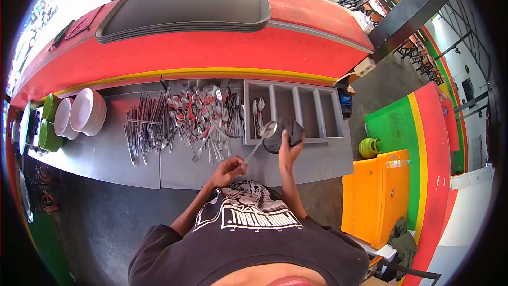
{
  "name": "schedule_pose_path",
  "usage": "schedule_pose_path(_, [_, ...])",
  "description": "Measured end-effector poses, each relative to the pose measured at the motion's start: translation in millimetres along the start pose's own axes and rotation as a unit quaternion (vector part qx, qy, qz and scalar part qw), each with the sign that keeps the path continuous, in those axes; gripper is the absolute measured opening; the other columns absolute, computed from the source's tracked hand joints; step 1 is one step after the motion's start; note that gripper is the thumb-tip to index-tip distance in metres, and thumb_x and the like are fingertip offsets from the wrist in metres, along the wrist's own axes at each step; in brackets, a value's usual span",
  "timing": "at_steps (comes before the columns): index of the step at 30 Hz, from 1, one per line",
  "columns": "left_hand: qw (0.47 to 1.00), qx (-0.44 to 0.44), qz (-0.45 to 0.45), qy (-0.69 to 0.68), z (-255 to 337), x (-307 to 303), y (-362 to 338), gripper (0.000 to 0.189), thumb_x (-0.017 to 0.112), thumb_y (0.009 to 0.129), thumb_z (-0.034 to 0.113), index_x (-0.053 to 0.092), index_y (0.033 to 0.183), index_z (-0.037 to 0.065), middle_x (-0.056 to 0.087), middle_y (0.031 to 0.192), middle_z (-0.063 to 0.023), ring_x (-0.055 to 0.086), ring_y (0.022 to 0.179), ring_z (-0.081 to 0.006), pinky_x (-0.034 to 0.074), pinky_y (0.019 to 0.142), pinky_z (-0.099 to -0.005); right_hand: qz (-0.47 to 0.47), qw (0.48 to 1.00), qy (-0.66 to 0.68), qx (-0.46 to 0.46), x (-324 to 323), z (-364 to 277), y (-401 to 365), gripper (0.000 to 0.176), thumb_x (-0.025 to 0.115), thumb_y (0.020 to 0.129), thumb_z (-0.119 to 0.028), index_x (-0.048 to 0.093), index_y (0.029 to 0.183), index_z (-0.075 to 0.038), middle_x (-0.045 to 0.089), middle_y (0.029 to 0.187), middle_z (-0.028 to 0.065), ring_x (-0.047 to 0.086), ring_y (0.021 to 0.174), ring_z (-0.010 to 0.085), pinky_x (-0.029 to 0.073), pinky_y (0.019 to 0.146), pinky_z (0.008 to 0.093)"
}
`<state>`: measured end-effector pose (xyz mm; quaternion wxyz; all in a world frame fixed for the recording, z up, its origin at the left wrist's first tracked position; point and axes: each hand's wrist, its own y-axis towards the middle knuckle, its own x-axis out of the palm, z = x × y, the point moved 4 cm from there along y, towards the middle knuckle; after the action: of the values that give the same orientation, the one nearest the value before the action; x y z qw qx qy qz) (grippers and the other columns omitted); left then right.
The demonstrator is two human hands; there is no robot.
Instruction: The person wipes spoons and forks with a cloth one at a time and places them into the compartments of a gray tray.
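Note:
My left hand (229, 171) is closed on the handle of a metal spoon (255, 150), its bowl pointing up and to the right. In my right hand (290, 150) is a dark cloth (283, 133), gripped with the thumb on top, right beside the spoon's bowl. Behind them stands a grey cutlery tray (294, 140) with long compartments; several spoons (258, 115) lie in its leftmost one. Left of the tray, a loose heap of spoons and forks (203, 114) spreads over the metal counter, some with red handles.
A pile of thin metal cutlery (144, 124) lies farther left on the steel counter (201, 172). White bowls (91, 112) and green containers (50, 136) are stacked at the left end. Dark serving trays (190, 2) rest on the red ledge (317, 13). An orange cabinet (365, 196) stands at right.

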<state>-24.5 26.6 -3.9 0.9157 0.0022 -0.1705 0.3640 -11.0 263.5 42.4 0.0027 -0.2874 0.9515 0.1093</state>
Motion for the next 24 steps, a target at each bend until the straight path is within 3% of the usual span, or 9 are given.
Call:
schedule_pose_path(2, [1.0, 0.011, 0.013, -0.012, 1.0, 0.3, 0.9, 0.016, 0.059, 0.098, 0.018, 0.056, 0.099, 0.002, 0.062, 0.083, -0.0018, 0.057, 0.08, -0.0083, 0.046, 0.076, -0.0249, 0.028, 0.999, 0.03, 0.018, -4.9, -1.2, 3.4, 0.04, 0.067, 0.089, -0.015, 0.054, 0.12, 0.007, 0.063, 0.11, 0.0138, 0.061, 0.099, 0.0221, 0.047, 0.089, 0.0341])
schedule_pose_path(6, [0.997, -0.003, 0.082, -0.005, 9.8, -1.0, 5.3, 0.015, 0.059, 0.098, 0.017, 0.057, 0.099, 0.003, 0.062, 0.083, -0.0015, 0.057, 0.079, -0.0082, 0.045, 0.076, -0.0246, -0.032, 0.998, 0.052, 0.008, -9.4, 5.5, -7.6, 0.04, 0.068, 0.089, -0.015, 0.054, 0.121, 0.005, 0.063, 0.11, 0.011, 0.061, 0.099, 0.0187, 0.047, 0.089, 0.0315])
schedule_pose_path(12, [0.991, -0.017, 0.132, -0.02, 14.9, -0.2, 16.6, 0.016, 0.059, 0.098, 0.019, 0.056, 0.099, 0.003, 0.062, 0.08, -0.0009, 0.057, 0.078, -0.0082, 0.043, 0.071, -0.025, -0.269, 0.95, 0.102, 0.12, 11.4, 17.0, -60.1, 0.041, 0.072, 0.085, -0.012, 0.056, 0.119, 0.002, 0.066, 0.106, 0.0073, 0.063, 0.094, 0.0168, 0.05, 0.083, 0.0313])
schedule_pose_path(15, [0.99, 0.015, 0.139, -0.013, 10.9, 1.1, 18.3, 0.017, 0.059, 0.097, 0.019, 0.056, 0.098, 0.002, 0.062, 0.078, -0.0012, 0.058, 0.078, -0.0084, 0.043, 0.071, -0.0252, -0.302, 0.944, 0.103, 0.078, 27.5, -3.5, -80.0, 0.037, 0.074, 0.082, -0.01, 0.059, 0.113, 0.003, 0.067, 0.103, 0.0071, 0.063, 0.094, 0.0147, 0.049, 0.084, 0.0289])
schedule_pose_path(21, [0.986, -0.006, 0.102, 0.134, 15.0, -3.2, 11.0, 0.017, 0.057, 0.097, 0.017, 0.056, 0.096, 0.0, 0.064, 0.08, -0.0036, 0.061, 0.076, -0.0092, 0.046, 0.07, -0.025, -0.294, 0.956, -0.014, -0.002, 28.2, -7.6, -60.9, 0.037, 0.077, 0.08, -0.015, 0.06, 0.109, 0.002, 0.069, 0.095, 0.0109, 0.065, 0.087, 0.016, 0.051, 0.078, 0.032])
schedule_pose_path(24, [0.986, 0.005, 0.045, 0.163, 20.7, 3.9, 6.8, 0.018, 0.057, 0.098, 0.018, 0.057, 0.096, 0.0, 0.064, 0.081, -0.0047, 0.062, 0.076, -0.0098, 0.048, 0.07, -0.0262, -0.21, 0.978, -0.006, 0.002, 25.2, -11.1, -51.3, 0.036, 0.078, 0.08, -0.016, 0.06, 0.106, 0.002, 0.069, 0.093, 0.011, 0.065, 0.087, 0.0152, 0.05, 0.076, 0.0306])
